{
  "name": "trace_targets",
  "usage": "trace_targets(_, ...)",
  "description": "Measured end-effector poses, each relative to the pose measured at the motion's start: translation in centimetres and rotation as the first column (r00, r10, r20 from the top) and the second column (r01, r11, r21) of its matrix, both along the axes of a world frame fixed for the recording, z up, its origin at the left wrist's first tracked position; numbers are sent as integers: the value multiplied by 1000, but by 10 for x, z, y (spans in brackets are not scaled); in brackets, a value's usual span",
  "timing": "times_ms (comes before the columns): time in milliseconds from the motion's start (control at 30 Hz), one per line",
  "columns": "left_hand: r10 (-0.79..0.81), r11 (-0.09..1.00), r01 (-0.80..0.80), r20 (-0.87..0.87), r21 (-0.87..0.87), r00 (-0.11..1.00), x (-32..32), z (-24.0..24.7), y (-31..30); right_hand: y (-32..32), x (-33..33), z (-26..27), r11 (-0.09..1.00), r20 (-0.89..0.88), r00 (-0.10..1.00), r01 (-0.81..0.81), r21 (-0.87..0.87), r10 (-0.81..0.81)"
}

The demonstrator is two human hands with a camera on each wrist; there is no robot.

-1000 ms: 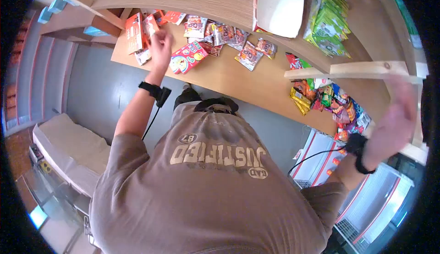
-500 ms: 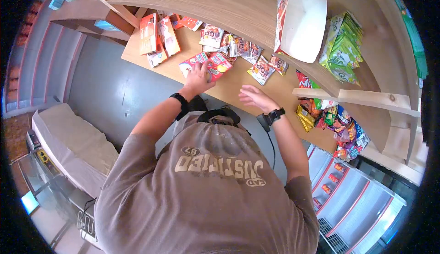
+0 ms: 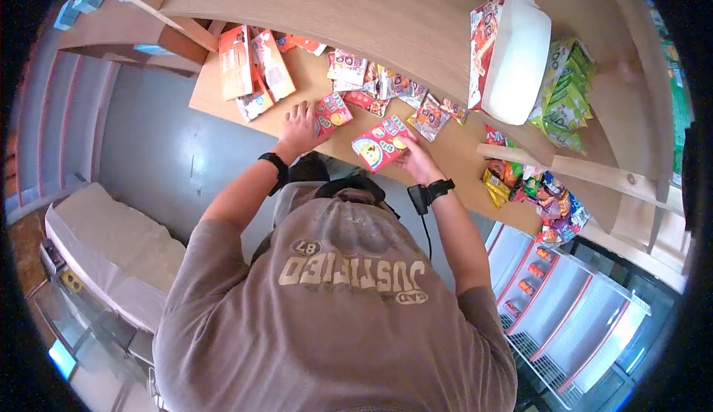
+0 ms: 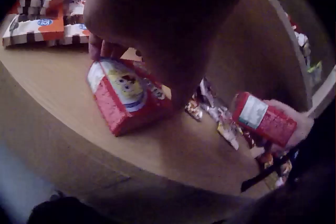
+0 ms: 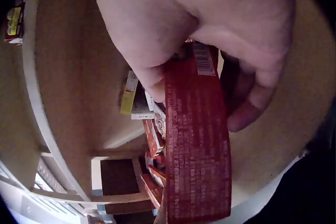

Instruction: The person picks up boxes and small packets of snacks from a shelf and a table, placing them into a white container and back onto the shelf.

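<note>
My right hand grips a red snack box with a cartoon face on its front, just above the wooden shelf. In the right wrist view, thumb and fingers straddle the box's narrow printed side. My left hand lies over the left end of a second red snack box. From the left wrist, that box rests on the wood with the fingers bent over its far end; the thumb is hidden. Behind both boxes are several small snack packets.
Orange-and-white boxes stand and lean at the shelf's left end. Above right, an upper shelf holds a white-lined carton and green packets. Mixed bright packets pile up at the right, behind a wooden rail.
The right hand came in from the far right and took hold of one red box, moving it right, apart from the other. The left hand moved from the orange-and-white boxes to the red ones.
</note>
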State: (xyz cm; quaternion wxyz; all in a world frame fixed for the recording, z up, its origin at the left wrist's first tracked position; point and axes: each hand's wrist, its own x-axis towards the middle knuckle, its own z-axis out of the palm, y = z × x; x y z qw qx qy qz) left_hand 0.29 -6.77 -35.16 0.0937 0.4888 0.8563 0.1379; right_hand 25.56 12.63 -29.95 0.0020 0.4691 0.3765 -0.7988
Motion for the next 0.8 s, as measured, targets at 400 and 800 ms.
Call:
trace_targets(400, -388, 921, 362, 323, 141, 863, -28, 81, 7, -32, -35, 55, 988, -86, 990, -100, 120, 111)
trace_targets(800, -704, 662, 575, 135, 481, 697, -46, 276, 27, -76, -38, 212, 949, -407, 898, 257, 180, -166)
